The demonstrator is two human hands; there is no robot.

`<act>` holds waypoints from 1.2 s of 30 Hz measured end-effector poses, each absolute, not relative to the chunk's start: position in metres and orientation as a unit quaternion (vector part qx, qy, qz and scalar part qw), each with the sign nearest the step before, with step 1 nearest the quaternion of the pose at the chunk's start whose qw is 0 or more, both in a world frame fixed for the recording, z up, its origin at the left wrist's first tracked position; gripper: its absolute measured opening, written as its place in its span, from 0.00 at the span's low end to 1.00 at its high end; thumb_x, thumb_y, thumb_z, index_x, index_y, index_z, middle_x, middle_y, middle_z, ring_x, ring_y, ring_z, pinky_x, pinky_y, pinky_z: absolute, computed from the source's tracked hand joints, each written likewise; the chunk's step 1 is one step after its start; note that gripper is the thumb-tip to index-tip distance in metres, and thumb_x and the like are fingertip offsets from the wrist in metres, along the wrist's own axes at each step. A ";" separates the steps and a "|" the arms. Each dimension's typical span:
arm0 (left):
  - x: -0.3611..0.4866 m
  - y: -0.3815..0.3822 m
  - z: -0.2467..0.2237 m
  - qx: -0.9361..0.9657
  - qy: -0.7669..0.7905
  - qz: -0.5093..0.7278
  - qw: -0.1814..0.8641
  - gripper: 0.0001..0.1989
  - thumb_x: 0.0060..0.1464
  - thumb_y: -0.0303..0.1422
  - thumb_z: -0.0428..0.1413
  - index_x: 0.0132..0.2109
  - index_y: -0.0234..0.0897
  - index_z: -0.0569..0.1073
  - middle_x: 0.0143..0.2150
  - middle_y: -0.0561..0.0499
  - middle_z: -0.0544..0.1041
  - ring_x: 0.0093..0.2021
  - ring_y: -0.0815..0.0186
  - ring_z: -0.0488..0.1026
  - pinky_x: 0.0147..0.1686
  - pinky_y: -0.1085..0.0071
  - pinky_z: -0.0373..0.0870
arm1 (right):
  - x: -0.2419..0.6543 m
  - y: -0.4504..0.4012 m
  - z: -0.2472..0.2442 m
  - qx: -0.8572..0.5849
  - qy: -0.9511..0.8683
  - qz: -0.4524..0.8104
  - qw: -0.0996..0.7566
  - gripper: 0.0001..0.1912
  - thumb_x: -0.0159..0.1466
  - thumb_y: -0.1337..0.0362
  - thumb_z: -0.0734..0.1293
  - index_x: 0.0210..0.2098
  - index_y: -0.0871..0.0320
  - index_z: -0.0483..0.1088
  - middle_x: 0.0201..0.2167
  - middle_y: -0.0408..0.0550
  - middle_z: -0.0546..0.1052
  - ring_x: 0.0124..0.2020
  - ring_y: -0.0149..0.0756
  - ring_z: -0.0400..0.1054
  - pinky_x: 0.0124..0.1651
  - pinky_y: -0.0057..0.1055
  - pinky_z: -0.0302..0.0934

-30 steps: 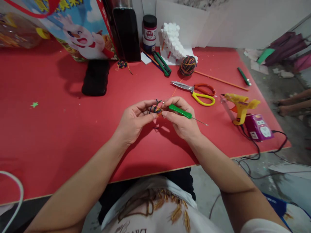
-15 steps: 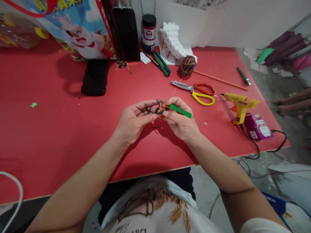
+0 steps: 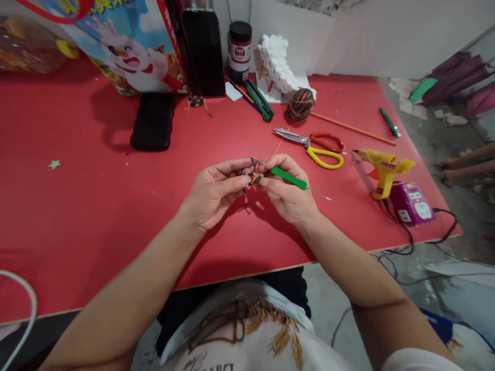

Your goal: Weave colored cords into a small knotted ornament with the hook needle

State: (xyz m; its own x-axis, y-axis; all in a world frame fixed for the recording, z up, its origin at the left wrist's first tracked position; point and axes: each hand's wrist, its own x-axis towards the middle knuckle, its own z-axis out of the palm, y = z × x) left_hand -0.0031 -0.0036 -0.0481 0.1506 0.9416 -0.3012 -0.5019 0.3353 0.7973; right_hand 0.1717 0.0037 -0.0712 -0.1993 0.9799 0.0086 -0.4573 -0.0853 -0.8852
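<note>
- Left hand [image 3: 211,196] is bent, with thumb and fingers closed narrowly on the small yarn piece [image 3: 254,178], at its left edge.
- This yarn piece, of many colours, is located between the two hands, above the red table [image 3: 240,247].
- Next is the hook [image 3: 288,178] with green handle; its upper metal end reaches to the yarn, and its other end points toward the lower right.
- Right hand [image 3: 290,193] holds this hook, and its fingertips are also at the right edge of the piece; I cannot tell how firmly they press it.
- Behind the right hand lies the ball of yarn [image 3: 300,104], and nearer lie the scissors [image 3: 309,141], with their blades apart from the hand.
- Farther to the right, the yellow glue gun [image 3: 384,170] stands just beside the purple box [image 3: 412,202].
</note>
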 end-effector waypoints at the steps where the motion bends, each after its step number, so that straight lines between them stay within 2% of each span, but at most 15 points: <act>1: -0.003 -0.003 -0.048 0.271 0.407 0.508 0.709 0.17 0.42 0.24 0.75 0.43 0.38 0.88 0.41 0.48 0.86 0.38 0.70 0.82 0.41 0.76 0.79 | 0.172 0.004 -0.071 -0.323 -0.406 0.661 0.542 0.16 0.55 0.65 0.82 0.39 0.51 0.75 0.39 0.40 0.79 0.42 0.32 0.76 0.50 0.33 0.74; 9: -0.006 -0.004 -0.054 0.362 0.425 0.506 0.657 0.18 0.43 0.28 0.77 0.44 0.39 0.88 0.38 0.49 0.85 0.36 0.70 0.80 0.41 0.72 0.79 | 0.177 0.003 -0.070 -0.353 -0.481 0.605 0.527 0.14 0.59 0.62 0.81 0.40 0.51 0.75 0.39 0.42 0.79 0.42 0.33 0.74 0.49 0.33 0.72; 13: -0.004 -0.005 -0.054 0.347 0.422 0.505 0.669 0.15 0.47 0.30 0.76 0.44 0.40 0.88 0.41 0.48 0.86 0.36 0.71 0.80 0.40 0.75 0.77 | 0.174 0.006 -0.070 -0.347 -0.414 0.648 0.537 0.15 0.55 0.65 0.81 0.38 0.52 0.75 0.37 0.40 0.78 0.38 0.30 0.73 0.47 0.30 0.71; 17: 0.001 -0.006 -0.053 0.322 0.424 0.513 0.673 0.12 0.51 0.33 0.74 0.45 0.40 0.88 0.43 0.47 0.87 0.37 0.71 0.80 0.37 0.77 0.75 | 0.170 0.008 -0.068 -0.353 -0.354 0.671 0.547 0.16 0.53 0.65 0.82 0.36 0.51 0.75 0.36 0.39 0.78 0.36 0.30 0.72 0.42 0.29 0.71; 20: 0.005 -0.007 -0.054 0.315 0.421 0.517 0.676 0.14 0.49 0.34 0.75 0.44 0.39 0.88 0.43 0.47 0.87 0.36 0.71 0.79 0.38 0.75 0.76 | 0.168 0.008 -0.068 -0.355 -0.348 0.671 0.550 0.18 0.52 0.65 0.82 0.37 0.51 0.74 0.37 0.39 0.77 0.36 0.29 0.71 0.42 0.29 0.72; 25: 0.007 -0.007 -0.056 0.305 0.410 0.529 0.678 0.18 0.43 0.27 0.76 0.44 0.39 0.87 0.46 0.47 0.87 0.42 0.68 0.82 0.46 0.72 0.78 | 0.167 0.006 -0.070 -0.359 -0.377 0.632 0.574 0.18 0.53 0.66 0.82 0.37 0.51 0.73 0.37 0.39 0.77 0.37 0.30 0.71 0.44 0.30 0.72; 31: 0.005 -0.005 -0.055 0.277 0.404 0.526 0.696 0.17 0.44 0.23 0.72 0.44 0.38 0.88 0.41 0.49 0.85 0.37 0.71 0.79 0.41 0.75 0.77 | 0.164 0.006 -0.070 -0.348 -0.369 0.644 0.574 0.17 0.52 0.68 0.81 0.37 0.51 0.74 0.36 0.38 0.77 0.36 0.29 0.72 0.44 0.30 0.72; 36: 0.004 -0.007 -0.057 0.315 0.422 0.532 0.663 0.13 0.50 0.29 0.71 0.46 0.39 0.87 0.43 0.48 0.85 0.34 0.72 0.77 0.35 0.75 0.74 | 0.162 0.005 -0.071 -0.355 -0.370 0.630 0.583 0.17 0.53 0.67 0.81 0.37 0.51 0.73 0.37 0.39 0.76 0.36 0.29 0.71 0.44 0.29 0.71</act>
